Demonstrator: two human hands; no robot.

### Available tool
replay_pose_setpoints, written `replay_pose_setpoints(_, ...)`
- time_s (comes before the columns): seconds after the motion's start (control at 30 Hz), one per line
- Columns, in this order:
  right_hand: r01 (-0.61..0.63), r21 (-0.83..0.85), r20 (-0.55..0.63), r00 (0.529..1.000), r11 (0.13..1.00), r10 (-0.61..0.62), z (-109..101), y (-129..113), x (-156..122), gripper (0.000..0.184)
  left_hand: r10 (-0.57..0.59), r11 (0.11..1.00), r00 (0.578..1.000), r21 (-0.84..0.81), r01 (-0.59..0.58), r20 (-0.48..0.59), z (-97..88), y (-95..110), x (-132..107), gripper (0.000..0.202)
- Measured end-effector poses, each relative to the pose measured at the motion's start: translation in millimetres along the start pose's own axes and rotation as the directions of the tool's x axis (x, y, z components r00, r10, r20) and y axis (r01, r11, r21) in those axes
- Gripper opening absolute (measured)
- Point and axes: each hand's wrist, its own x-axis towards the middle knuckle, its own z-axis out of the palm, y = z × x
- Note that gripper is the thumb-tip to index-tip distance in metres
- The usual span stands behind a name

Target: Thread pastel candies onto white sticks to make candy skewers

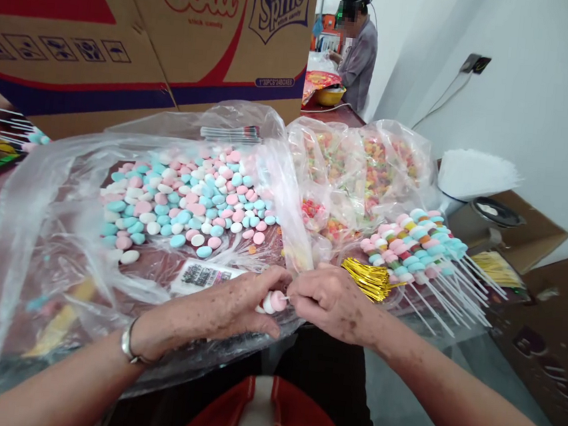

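Note:
My left hand point(242, 303) is closed around a short candy skewer point(274, 302) with pink and white marshmallow-like pieces. Fingers of my right hand point(328, 301) pinch a thin white stick that shows at the pink end of the skewer; most of the stick is hidden. Beyond my left hand, loose pink, blue and white candies point(195, 201) lie spread on a clear plastic bag point(17, 214). To the right of my right hand is a bundle of gold twist ties point(366, 279), with finished-looking candy skewers point(411, 245) piled beside it.
Bags of colourful gummy candies point(363, 167) sit behind my hands. A large cardboard box point(145, 39) stands at the back left. White sticks or bags point(476, 172) and a grey container point(484, 222) are at the right. Another person point(359, 59) works farther back.

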Motion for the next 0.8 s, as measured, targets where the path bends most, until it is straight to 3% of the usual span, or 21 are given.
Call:
replay_pose_setpoints(0.1,-0.088,0.167,-0.025,0.995,0.982,0.094,1.2,3.0,-1.1,0.018,-0.028,0.998,1.000,-0.062,0.028,-0.009,-10.1,9.0,-0.6,0.064)
replay_pose_setpoints(0.23,-0.114,0.264,-0.093,0.985,0.958,0.143,-4.3,8.5,-4.1,0.020,-0.269,0.958,0.961,-0.086,0.274,0.060,-41.3,22.9,-10.2,0.075)
replay_pose_setpoints(0.37,0.031,0.063,-0.239,0.971,0.997,-0.015,-7.8,12.3,-6.0,0.021,-0.398,0.868,0.884,-0.210,0.449,0.247,-54.1,16.5,-25.4,0.049)
replay_pose_setpoints(0.43,0.125,-0.093,-0.308,0.940,0.988,-0.147,-8.3,13.8,-6.7,0.018,-0.391,0.767,0.839,-0.371,0.524,0.378,-47.9,6.5,-31.1,0.037)
replay_pose_setpoints(0.5,0.186,-0.214,-0.318,0.915,0.959,-0.248,-8.9,14.3,-7.3,0.016,-0.372,0.662,0.824,-0.500,0.558,0.427,-38.7,-2.4,-34.5,0.033)
replay_pose_setpoints(0.6,0.226,-0.297,-0.272,0.911,0.928,-0.309,-10.7,12.5,-7.6,0.014,-0.394,0.639,0.854,-0.566,0.521,0.341,-28.9,-6.0,-35.0,0.035)
replay_pose_setpoints(0.8,0.283,-0.340,-0.176,0.918,0.897,-0.356,-21.4,2.1,-6.4,0.014,-0.424,0.773,0.877,-0.414,0.481,0.226,-31.3,5.5,-30.4,0.030)
